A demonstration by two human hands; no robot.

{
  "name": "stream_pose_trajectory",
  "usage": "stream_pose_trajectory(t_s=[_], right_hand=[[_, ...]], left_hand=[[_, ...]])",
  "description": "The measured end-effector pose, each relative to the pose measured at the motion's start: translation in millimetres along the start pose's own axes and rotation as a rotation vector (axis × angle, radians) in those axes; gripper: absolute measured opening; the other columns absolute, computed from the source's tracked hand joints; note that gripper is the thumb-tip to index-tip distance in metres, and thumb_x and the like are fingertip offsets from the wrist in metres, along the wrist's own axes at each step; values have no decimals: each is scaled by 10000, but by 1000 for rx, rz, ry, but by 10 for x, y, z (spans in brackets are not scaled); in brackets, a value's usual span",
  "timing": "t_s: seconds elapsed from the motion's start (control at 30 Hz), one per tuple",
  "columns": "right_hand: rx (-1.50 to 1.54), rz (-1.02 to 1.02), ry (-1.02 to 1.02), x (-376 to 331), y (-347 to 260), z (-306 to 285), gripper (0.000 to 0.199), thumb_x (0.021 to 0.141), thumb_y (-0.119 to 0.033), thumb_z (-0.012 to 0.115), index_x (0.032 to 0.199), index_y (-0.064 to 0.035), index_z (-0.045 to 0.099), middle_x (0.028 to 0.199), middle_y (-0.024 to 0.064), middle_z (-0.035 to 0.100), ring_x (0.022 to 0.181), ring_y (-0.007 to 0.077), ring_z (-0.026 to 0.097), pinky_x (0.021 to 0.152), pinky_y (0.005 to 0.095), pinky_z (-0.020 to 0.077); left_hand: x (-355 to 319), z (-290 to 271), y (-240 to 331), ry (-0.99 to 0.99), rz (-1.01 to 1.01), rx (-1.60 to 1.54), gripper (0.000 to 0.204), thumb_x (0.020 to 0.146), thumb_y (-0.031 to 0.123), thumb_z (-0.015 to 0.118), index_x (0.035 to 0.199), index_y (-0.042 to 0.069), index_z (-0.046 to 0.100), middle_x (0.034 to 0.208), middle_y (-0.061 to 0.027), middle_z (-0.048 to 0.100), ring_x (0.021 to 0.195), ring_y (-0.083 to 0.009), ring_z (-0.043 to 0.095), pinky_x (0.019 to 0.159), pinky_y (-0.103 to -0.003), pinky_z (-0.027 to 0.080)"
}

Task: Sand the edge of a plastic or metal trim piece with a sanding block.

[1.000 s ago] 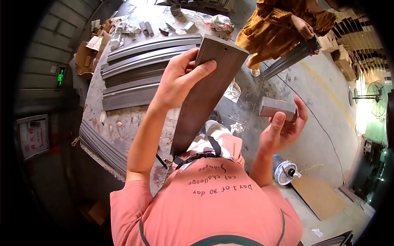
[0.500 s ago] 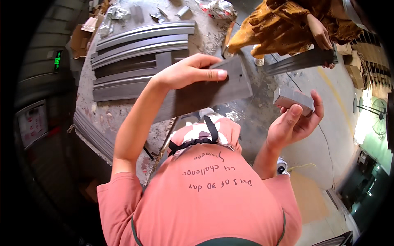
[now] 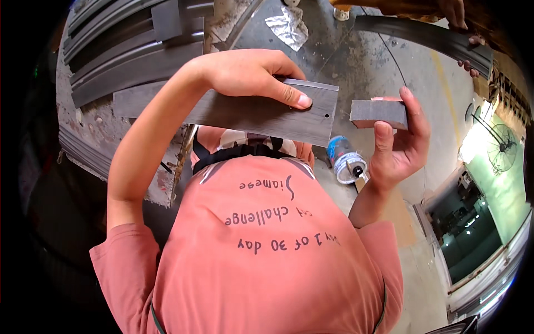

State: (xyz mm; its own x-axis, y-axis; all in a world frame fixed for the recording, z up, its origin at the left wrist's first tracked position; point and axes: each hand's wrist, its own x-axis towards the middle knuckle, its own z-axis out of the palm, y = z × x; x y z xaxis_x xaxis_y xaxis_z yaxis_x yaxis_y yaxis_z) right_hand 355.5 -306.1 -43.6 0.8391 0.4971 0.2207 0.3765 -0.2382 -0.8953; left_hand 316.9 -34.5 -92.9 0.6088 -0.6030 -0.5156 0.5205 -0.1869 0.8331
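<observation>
You stood over a stained concrete floor point(image 3: 356, 61); your left hand point(image 3: 245, 75) pinched a grey metal strip point(image 3: 250, 114), your right hand point(image 3: 397, 142) gripped a sanding block point(image 3: 378, 113), a spray can point(image 3: 345, 158) below.

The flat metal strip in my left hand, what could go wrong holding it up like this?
The left hand pinches the grey metal strip only near one end, so the long free end could sag or twist loose. Its bare corner sits close to the small grey block in the right hand, so the fingers could get nicked. A spray can lies below, where a dropped piece might land.
</observation>
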Motion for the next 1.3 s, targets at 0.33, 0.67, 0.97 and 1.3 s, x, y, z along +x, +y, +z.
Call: stream_pose_trajectory(t_s=[0.33, 0.67, 0.97, 1.3], right_hand=[[26, 12, -143, -207, -129, -25, 558, 829, -173, 821, 1258, 82, 572, 1046, 198, 670, 859, 268, 683, 762, 374, 567], [-98, -277, -220, -279, -330, 62, 510, 719, -151, 888, 1120, 54, 649, 917, 161, 725, 762, 280, 726, 608, 323, 548], [-70, -319, -160, -246, -388, 104, 489, 699, -106, 894, 1100, 34, 654, 927, 159, 730, 743, 270, 727, 601, 324, 562], [-174, -329, -103, -236, -467, 103, 538, 706, -140, 902, 1142, 47, 647, 969, 186, 724, 786, 268, 721, 647, 332, 576]], left_hand=[[-95, 166, -54, -55, -3, -38, 607, 892, 446, 726, 1205, -69, 653, 1048, -143, 710, 993, -185, 653, 882, -294, 492], [-210, 238, -30, 5, -42, 30, 630, 861, 459, 763, 1219, -49, 657, 1147, -137, 674, 1094, -202, 624, 944, -304, 475], [-281, 242, -28, 47, -57, 45, 653, 843, 491, 771, 1238, -17, 660, 1195, -135, 650, 1151, -214, 602, 987, -308, 456], [-319, 214, -12, 45, -53, 18, 648, 841, 485, 777, 1240, -13, 660, 1196, -125, 645, 1136, -204, 605, 971, -303, 462]])
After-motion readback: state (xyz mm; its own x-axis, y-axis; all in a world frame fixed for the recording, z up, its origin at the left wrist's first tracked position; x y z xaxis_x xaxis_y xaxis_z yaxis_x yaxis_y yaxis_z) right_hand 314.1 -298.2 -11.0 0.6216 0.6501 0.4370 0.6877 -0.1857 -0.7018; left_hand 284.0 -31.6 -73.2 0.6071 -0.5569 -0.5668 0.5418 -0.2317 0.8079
